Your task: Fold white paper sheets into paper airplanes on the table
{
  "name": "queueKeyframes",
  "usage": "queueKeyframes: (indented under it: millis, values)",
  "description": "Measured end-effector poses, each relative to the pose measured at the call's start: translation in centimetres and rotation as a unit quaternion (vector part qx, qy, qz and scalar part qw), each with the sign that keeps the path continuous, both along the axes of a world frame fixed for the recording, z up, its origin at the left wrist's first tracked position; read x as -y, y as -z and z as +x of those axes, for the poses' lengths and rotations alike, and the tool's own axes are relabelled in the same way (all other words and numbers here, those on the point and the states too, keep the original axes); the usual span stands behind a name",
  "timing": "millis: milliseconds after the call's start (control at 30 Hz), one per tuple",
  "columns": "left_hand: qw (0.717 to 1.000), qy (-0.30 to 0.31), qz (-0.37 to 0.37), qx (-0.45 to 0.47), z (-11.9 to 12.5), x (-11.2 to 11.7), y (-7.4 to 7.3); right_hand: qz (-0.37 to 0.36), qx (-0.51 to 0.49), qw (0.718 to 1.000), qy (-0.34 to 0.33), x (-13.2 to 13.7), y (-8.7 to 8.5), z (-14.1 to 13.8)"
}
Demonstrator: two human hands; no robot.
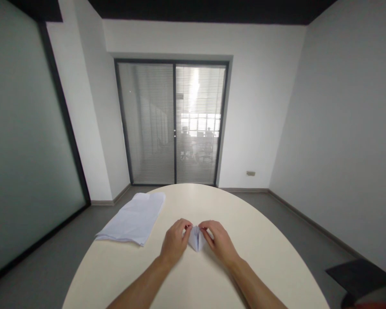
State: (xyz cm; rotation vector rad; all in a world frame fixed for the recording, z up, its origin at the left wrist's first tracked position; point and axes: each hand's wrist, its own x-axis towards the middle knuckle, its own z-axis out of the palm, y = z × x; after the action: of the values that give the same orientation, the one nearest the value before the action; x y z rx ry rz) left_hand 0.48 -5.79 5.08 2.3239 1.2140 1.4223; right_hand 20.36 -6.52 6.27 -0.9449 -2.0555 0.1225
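Observation:
A small folded white paper piece (196, 239), pointed like a paper plane, lies on the cream round table (193, 283) in front of me. My left hand (175, 241) pinches its left edge with curled fingers. My right hand (219, 241) pinches its right edge the same way. Both hands rest on the tabletop, and the paper sits between their fingertips.
A stack of white paper sheets (133, 219) lies at the table's far left edge, partly hanging over it. Glass sliding doors with blinds (174, 124) stand behind the table. A dark chair part (360, 274) shows at lower right.

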Motion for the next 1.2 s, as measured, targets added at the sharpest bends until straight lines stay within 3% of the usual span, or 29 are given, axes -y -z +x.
queueKeyframes:
  millis: [567, 1200]
  values:
    - [0.989, -0.045, -0.085, 0.116, -0.6, -1.0, 1.0, -0.06, -0.101, 0.989, 0.085, -1.1, 1.0, 0.9]
    - [0.97, -0.099, -0.11, 0.195, -1.8, -2.4, 1.9, -0.069, -0.191, 0.97, 0.132, -2.1, 1.6, 1.7]
